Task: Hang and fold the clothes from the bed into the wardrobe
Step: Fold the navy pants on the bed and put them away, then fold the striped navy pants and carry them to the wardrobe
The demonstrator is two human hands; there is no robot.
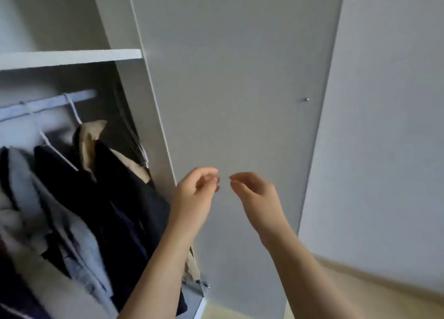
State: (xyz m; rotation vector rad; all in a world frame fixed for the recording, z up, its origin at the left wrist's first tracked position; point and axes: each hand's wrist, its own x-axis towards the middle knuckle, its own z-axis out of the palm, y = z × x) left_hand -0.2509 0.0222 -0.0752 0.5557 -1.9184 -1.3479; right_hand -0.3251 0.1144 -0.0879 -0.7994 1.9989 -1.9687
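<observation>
Wardrobe (pixel 72 57) clothes (pixel 125 198) left of left hand (pixel 194 196)

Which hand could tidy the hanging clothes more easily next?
Probably the left hand: it is empty and nearest the hanging dark jacket. The right hand, also empty, sits farther from the clothes, in front of the grey wardrobe door.

Plain pale grey wall (pixel 389 102) occupies the right of the frame. Light wood-toned floor (pixel 384 299) at lower right, meeting the wall's base.
</observation>
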